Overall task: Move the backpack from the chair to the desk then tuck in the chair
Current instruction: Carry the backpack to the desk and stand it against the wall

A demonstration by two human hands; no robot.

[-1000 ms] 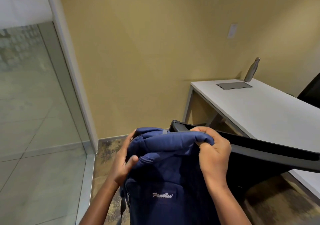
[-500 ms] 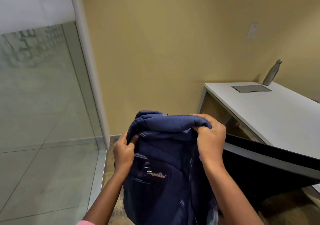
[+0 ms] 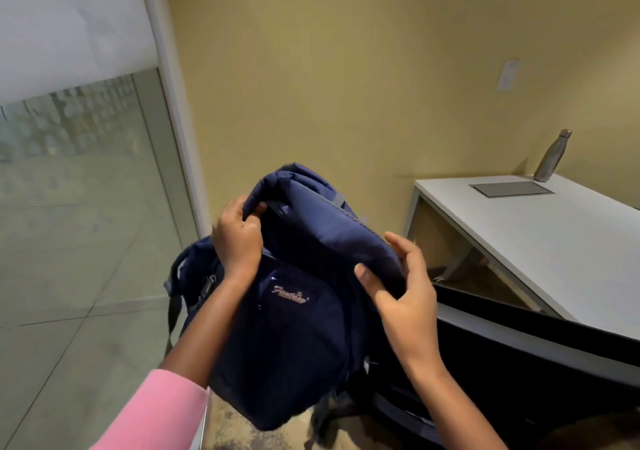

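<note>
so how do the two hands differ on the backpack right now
The left hand is clenched on the top fold of the backpack; the right hand is spread open, fingers apart, cupping the bag's right side without gripping. The left hand sits higher, the right hand lower and nearer the chair. A pink sleeve shows on the left arm, none on the right. Both are bare and at the bag's upper part.

The white surface (image 3: pixel 554 241) stands against the yellow wall at the right. Near its back edge a flat grey panel (image 3: pixel 512 189) lies flush with the top, and just beside that, by the wall, a metal bottle (image 3: pixel 552 156) stands upright.
</note>
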